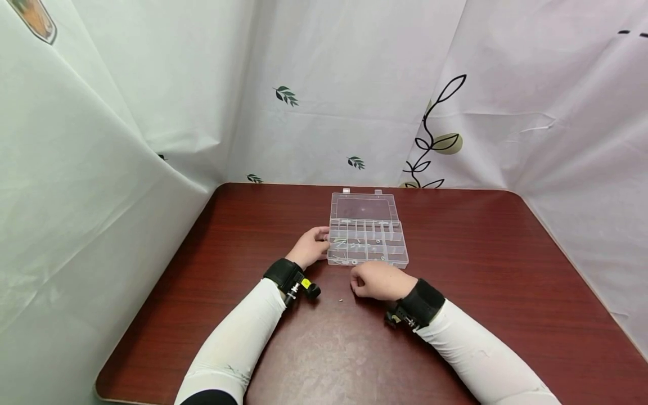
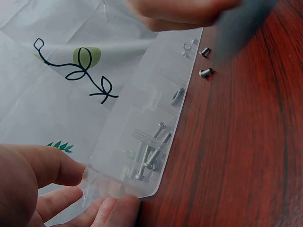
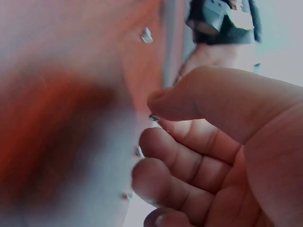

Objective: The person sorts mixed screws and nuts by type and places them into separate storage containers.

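At the left side of a clear plastic compartment box [image 1: 404, 247], my left hand [image 1: 310, 247] grips the near corner between thumb and fingers. The box lies on the table with its lid [image 1: 364, 207] folded back. Inside the near row show several long screws [image 2: 154, 151] and a washer [image 2: 177, 96]. My right hand [image 1: 379, 280] is just in front of the box's near edge. Between its thumb and forefinger it pinches a small screw [image 3: 154, 117], mostly hidden by the fingertips. One short screw [image 2: 206, 73] lies on the table close by the box, with another [image 2: 204, 52] beyond it.
The dark red wooden table [image 1: 486, 270] has rounded corners. White patterned cloth [image 1: 324, 129] hangs behind it and along both sides. Each wrist carries a black strap with a small camera, the left camera [image 1: 313, 290] close above the tabletop.
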### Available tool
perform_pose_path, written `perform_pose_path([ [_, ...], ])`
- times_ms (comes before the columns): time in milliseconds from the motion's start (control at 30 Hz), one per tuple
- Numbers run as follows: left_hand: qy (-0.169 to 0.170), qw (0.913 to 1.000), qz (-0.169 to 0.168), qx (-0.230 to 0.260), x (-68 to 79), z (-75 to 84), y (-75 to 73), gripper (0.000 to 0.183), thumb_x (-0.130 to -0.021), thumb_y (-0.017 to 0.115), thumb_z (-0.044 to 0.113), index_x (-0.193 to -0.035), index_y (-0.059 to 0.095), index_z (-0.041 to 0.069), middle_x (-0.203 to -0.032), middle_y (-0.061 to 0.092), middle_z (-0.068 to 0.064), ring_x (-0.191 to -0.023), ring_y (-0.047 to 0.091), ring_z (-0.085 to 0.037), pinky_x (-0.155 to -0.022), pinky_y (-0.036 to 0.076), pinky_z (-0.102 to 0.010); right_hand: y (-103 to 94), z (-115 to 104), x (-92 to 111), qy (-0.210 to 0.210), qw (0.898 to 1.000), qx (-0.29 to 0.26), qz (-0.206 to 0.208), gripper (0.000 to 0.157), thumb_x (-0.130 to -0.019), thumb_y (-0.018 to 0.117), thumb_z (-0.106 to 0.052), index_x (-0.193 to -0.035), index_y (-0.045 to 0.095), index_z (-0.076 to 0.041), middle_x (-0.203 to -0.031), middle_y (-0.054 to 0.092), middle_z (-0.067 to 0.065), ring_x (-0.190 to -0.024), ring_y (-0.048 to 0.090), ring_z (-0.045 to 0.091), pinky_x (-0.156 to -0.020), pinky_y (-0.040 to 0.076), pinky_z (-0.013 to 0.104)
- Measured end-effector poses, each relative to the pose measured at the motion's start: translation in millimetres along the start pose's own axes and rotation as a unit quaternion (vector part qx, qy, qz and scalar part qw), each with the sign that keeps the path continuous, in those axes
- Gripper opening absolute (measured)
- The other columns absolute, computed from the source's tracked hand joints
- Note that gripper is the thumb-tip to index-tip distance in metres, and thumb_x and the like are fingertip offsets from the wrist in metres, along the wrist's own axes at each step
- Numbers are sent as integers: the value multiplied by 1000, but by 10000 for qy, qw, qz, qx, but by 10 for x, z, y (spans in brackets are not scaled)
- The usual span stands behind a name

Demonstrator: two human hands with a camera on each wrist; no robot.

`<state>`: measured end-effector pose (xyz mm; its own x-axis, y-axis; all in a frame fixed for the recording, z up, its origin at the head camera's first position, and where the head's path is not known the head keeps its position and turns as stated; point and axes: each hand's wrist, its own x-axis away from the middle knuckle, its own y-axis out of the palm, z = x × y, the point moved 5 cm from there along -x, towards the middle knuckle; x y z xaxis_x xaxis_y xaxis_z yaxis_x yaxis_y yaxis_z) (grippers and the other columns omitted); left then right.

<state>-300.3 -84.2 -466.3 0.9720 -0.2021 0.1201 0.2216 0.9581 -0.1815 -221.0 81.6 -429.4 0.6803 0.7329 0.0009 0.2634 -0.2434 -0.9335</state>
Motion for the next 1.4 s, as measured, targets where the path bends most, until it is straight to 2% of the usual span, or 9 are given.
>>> perform_pose_path([
  [167,-19,10000,38,-87,-8,-5,-7,50,-95,58,-1,-143,48,2,-122,57,-19,-103,62,-27,-78,59,-35,-186,166,27,330,9985,-252,359,19,-85,65,-10,-71,57,-21,-63,46,-13,-58,44,3,-57,40,23],
  [300,-31,9999,40,-94,-14,-15,-8,50,-95,59,-1,-143,48,1,-122,57,-18,-101,62,-24,-77,59,-34,-363,366,76,720,9931,-286,883,15,-86,64,-12,-75,59,-19,-68,53,-10,-63,49,6,-61,43,26],
  [433,-45,9999,40,-115,-8,-8,-8,50,-95,59,-1,-143,47,1,-122,57,-18,-100,62,-25,-77,59,-35,-516,643,155,1278,9799,-482,1453,10,-87,64,-11,-78,62,-15,-71,56,-6,-67,51,11,-64,43,29],
  [567,-42,9999,60,-156,-5,0,-9,50,-95,59,-1,-144,47,1,-122,57,-18,-101,62,-25,-78,59,-35,-581,943,249,1945,9622,-732,1763,8,-87,62,-11,-80,63,-11,-70,54,-2,-67,49,15,-65,40,31],
  [700,-51,9999,59,-105,-3,2,-7,50,-94,59,-1,-143,47,1,-122,57,-17,-101,62,-25,-79,58,-35,-559,1154,306,2328,9524,-907,1745,10,-88,59,-12,-79,63,-9,-68,51,0,-65,47,18,-65,37,32],
  [900,-33,9999,43,-104,-2,4,-4,50,-95,58,-2,-144,47,1,-122,57,-18,-101,62,-25,-78,58,-35,-472,1319,324,2549,9465,-1054,1672,13,-90,62,-16,-79,64,-8,-67,52,1,-63,47,18,-62,38,31],
  [1100,-43,9998,63,-181,4,10,-7,50,-95,59,0,-144,47,2,-122,58,-17,-102,62,-25,-79,58,-35,-440,1359,333,2674,9421,-1066,1720,15,-92,65,-19,-82,65,-7,-69,54,2,-65,49,19,-61,39,32],
  [1400,-53,9999,53,-152,9,9,-3,50,-95,58,0,-144,47,1,-124,58,-18,-101,62,-25,-78,58,-35,-437,1363,343,2650,9415,-1136,1745,15,-92,67,-20,-83,66,-7,-68,54,1,-64,49,19,-61,39,31],
])
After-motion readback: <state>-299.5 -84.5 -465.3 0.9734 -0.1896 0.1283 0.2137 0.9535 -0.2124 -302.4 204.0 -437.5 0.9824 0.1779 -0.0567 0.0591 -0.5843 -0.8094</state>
